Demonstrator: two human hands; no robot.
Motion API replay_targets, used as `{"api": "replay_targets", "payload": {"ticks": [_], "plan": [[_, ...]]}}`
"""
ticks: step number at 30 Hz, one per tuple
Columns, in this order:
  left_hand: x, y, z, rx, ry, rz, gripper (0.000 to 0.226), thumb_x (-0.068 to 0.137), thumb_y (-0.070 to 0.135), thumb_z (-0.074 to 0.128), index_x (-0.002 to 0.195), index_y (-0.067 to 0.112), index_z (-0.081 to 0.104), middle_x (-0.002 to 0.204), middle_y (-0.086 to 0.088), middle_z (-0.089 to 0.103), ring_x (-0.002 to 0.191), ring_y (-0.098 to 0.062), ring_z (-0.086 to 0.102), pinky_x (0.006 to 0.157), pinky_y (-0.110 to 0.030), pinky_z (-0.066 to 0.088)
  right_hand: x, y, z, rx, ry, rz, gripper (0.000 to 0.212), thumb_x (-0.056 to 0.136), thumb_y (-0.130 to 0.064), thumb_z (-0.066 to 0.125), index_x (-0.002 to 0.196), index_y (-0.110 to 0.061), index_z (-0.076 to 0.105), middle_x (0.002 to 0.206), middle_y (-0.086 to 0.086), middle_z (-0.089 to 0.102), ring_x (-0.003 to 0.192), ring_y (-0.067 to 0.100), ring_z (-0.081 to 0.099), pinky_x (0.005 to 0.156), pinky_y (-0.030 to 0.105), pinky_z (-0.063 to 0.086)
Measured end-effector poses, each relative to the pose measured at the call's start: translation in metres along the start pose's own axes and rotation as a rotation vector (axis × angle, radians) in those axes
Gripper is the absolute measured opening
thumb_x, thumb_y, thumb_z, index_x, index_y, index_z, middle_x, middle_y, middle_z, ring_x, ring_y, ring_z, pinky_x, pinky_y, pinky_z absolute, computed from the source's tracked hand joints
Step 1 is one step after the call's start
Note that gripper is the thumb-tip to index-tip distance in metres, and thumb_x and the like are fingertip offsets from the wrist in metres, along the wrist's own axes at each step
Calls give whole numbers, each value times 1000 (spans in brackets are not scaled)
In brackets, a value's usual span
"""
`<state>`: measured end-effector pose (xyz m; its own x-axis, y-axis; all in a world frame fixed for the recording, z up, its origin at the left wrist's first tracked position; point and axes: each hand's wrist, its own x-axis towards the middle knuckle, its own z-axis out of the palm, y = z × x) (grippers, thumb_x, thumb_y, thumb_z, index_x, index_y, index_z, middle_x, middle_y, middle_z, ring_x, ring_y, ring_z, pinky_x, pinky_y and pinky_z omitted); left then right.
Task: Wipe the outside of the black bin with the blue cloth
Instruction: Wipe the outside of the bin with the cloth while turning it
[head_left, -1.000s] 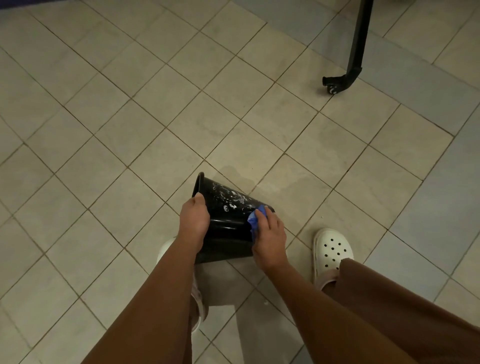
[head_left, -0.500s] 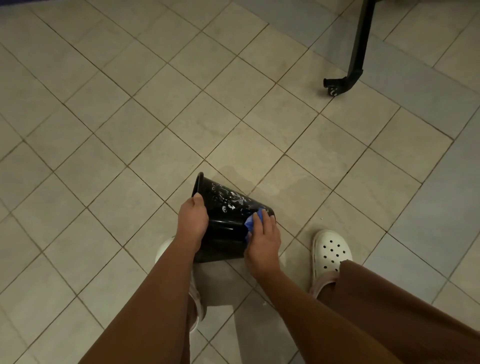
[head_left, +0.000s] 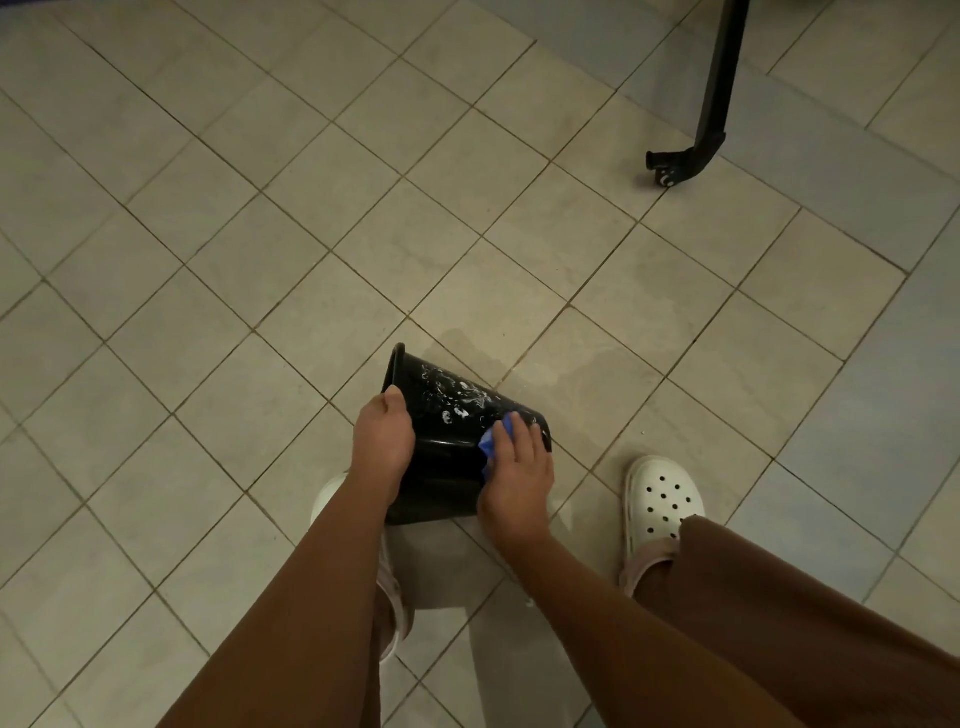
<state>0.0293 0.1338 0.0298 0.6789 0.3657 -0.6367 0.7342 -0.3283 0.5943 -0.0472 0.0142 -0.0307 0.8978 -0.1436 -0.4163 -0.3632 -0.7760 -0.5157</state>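
White foam marks cover the far side of the black bin (head_left: 447, 467), held tilted above the floor (head_left: 208, 260) by the left hand (head_left: 382, 441) gripping its rim, while the right hand (head_left: 517, 473) presses the blue cloth (head_left: 491, 441) on its near-right wall, so much wiping remains.

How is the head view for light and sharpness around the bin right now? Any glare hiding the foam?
Head view: dim, warm light, with a bluish cast on the floor tiles at upper right; the black bin reads sharp, white suds plain on its upper side, one thin highlight band but no glare over them; blue cloth mostly covered by the right hand; grout lines bow slightly from the wide lens.
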Motion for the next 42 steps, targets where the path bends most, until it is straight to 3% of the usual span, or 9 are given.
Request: {"api": "replay_targets", "payload": {"ticks": [4,9,16,21,27,33,38,42], "plan": [[0,-2,-2,7,-2,22,42,105,36,28,104,8,60,100,-18,64,97,-33,62,94,-53,51,17,-10,-5,-7,-71,-100,63,92,-14,49,148,-22,22,157,-2,10,145,20,-1,118,45,2],[-2,-3,-1,15,4,51,45,106,35,28,101,4,60,100,-21,64,98,-34,62,93,-49,50,23,10,-18,-12,-106,64,60,92,-16,48,146,-26,25,157,-6,10,145,19,-1,114,55,8],[1,-5,-2,9,-8,4,45,105,37,28,112,6,60,104,-17,63,101,-32,61,97,-52,49,6,2,-10,38,-93,-81,64,86,-9,55,142,-32,33,156,-11,11,145,16,-1,114,51,8],[1,-2,0,42,-16,45,46,105,36,28,104,4,61,100,-18,65,98,-31,62,96,-52,49,13,8,-18,41,-97,14,67,86,-7,56,143,-32,31,156,-11,12,145,15,1,111,51,15],[0,-1,1,74,-34,81,44,106,37,27,109,8,59,102,-15,63,100,-29,61,96,-51,50,11,-1,-17,48,-104,-70,63,87,-7,54,142,-31,33,156,-10,12,145,15,1,113,52,14],[1,-4,1,79,-20,83,46,105,36,29,101,4,61,96,-17,64,96,-32,62,93,-52,51,15,6,-20,26,-85,23,68,84,-6,57,143,-29,31,156,-9,15,144,15,7,111,48,19],[2,-5,1,69,-18,54,46,105,38,28,106,6,60,99,-18,64,97,-32,62,94,-52,51,3,-4,-11,27,-93,-47,68,85,-5,56,143,-29,30,157,-8,10,145,16,0,113,53,14],[1,-6,1,57,-11,70,45,105,36,29,102,4,61,98,-19,64,96,-31,62,92,-48,51,20,7,-17,-34,-101,-1,70,83,-8,58,143,-30,29,155,-7,14,143,16,8,110,50,18]]}}
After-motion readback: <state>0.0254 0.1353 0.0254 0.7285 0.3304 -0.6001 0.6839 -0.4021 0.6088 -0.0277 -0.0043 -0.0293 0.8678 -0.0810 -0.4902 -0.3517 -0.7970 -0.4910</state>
